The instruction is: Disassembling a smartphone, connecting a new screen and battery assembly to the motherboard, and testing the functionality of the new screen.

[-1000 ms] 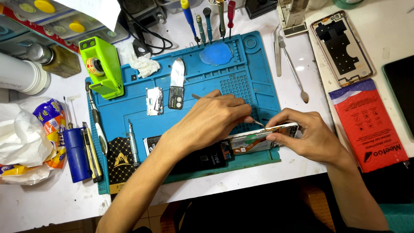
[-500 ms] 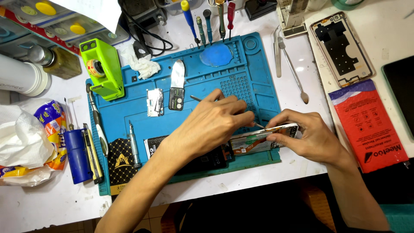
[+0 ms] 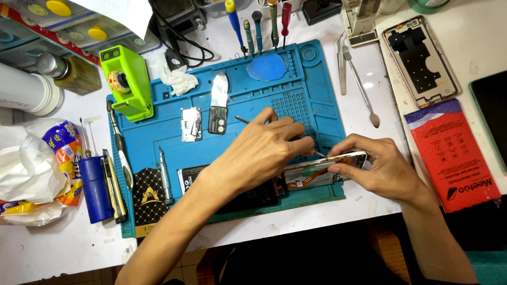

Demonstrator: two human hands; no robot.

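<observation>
Disassembly looks well underway to me: my left hand (image 3: pixel 264 150) pinches thin metal tweezers (image 3: pixel 248 122) into the opened grey smartphone (image 3: pixel 322 171), gripped edgewise by my right hand (image 3: pixel 383 169); its detached back cover (image 3: pixel 421 60) lies aside.

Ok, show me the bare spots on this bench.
Bare: white bench strip along the blue mat near edge; mat centre between metal plate and left hand. Crowded: screwdrivers at back, left edge tools.
</observation>
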